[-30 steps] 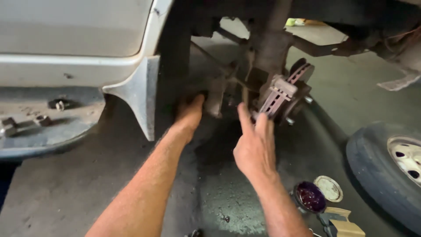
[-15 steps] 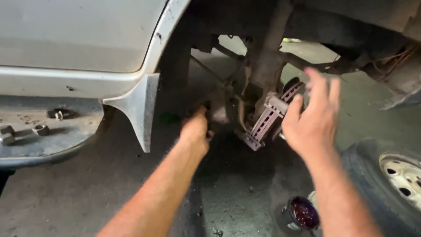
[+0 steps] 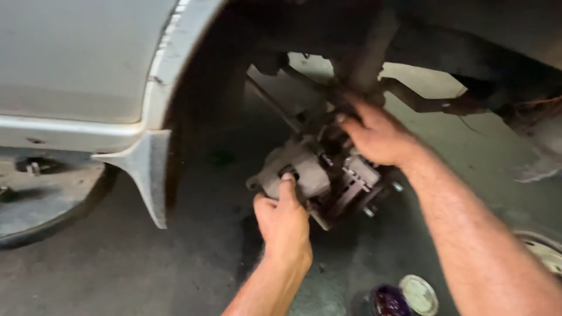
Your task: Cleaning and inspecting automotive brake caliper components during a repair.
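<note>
Since a moment ago the left hand (image 3: 285, 225) has been brought out of the wheel well and laid on the caliper (image 3: 293, 174), thumb up its face; whether the fingers are clamped behind cannot be told. The right hand (image 3: 374, 133) has been moved from the caliper's outer side to above it, fingers curled into the dark parts there. The caliper is thus steadied low in the well. Below lies stained concrete floor (image 3: 146, 275), with an open tin (image 3: 389, 301), its lid (image 3: 419, 294) and a wheel (image 3: 544, 251) at right.
</note>
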